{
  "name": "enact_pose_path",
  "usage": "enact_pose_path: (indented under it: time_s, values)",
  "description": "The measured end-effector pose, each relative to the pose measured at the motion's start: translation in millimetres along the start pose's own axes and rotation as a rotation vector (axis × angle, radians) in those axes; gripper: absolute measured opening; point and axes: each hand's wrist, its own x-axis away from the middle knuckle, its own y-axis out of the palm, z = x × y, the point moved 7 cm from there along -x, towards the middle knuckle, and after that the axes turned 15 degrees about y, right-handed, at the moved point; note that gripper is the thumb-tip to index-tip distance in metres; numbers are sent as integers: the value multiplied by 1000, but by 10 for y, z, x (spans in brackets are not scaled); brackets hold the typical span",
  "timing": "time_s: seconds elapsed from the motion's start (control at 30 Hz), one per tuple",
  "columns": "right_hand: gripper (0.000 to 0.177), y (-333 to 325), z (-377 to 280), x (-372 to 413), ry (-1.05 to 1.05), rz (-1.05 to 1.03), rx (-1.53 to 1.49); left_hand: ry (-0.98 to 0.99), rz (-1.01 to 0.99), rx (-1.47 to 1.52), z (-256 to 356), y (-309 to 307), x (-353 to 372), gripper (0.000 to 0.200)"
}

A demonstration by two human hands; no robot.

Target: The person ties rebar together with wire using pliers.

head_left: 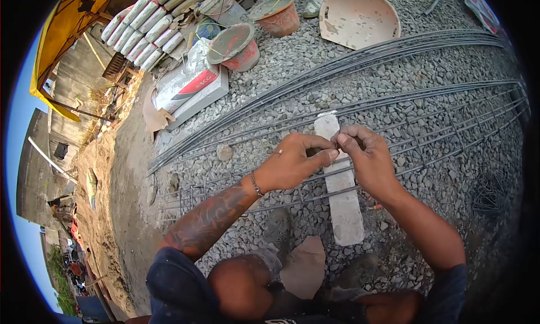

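Observation:
My left hand [293, 159] and my right hand [365, 155] meet fingertip to fingertip above the steel rebar frame [427, 145]. Both are pinched closed, and whatever lies between the fingers is too small to name. Beneath them a long pale concrete block [344, 203] lies crosswise on the gravel, with the frame's thin bars passing over it. Square stirrups show at the frame's left end. Just right of the block, a small tool with an orange tip [376, 207] lies on the stones.
Beyond the frame runs a bundle of long rebars [292, 82]. Farther back are a cement bag [188, 82], buckets [233, 48], a pale basin [360, 19] and stacked bags [147, 28]. Tangled wire [491, 194] lies at the right. A person's boot [312, 6] stands at the top.

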Motion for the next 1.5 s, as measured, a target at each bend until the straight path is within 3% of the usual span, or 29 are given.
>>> enact_pose_path:
  time_s: [0.07, 0.13, 0.17, 0.23, 0.37, 0.47, 0.6, 0.67, 0.8, 1.07, 1.17, 1.27, 1.33, 1.5]
  values:
    - [20, -89, 99, -33, 98, 7, -73, -14, -42, -45, -408, -207, 152, 29]
    - [15, -250, 319, 31, 295, 33, -243, 225, 63, -408, -884, -459, 314, 35]
    - [12, -275, 441, 54, 326, 37, -188, 229, 74, -385, -1143, -460, 362, 35]
    - [12, -203, 587, 109, 387, 46, -96, 1, -103, -137, -1624, -277, 453, 39]
    - [11, 94, 765, 117, 448, 33, -19, -148, -217, 74, -1972, -80, 412, 44]
    - [11, 299, 787, 84, 500, 30, -35, -82, -200, 119, -2067, -52, 380, 45]
    - [12, 421, 938, 63, 553, 112, 286, -54, -231, 78, -2083, -40, 353, 41]
    - [11, 465, 1009, 53, 417, 138, 404, -29, -219, 97, -2018, -36, 324, 41]
    - [13, 613, 1071, 85, 553, 138, 168, 90, -152, 86, -1993, -29, 295, 40]
    - [16, 569, 999, 104, 583, 165, 175, 76, -162, 105, -2068, 3, 296, 44]
    - [14, 587, 818, 41, 414, 214, 382, -143, -201, 210, -2112, 18, 343, 47]
    - [13, 672, 747, -54, 423, 162, 498, -52, -85, 417, -2256, 82, 337, 46]
    - [14, 730, 759, -142, 341, 113, 693, -54, -88, 430, -2271, 81, 342, 43]
    - [16, 834, 866, -352, 327, 187, 734, -69, -122, 436, -2211, 40, 318, 33]
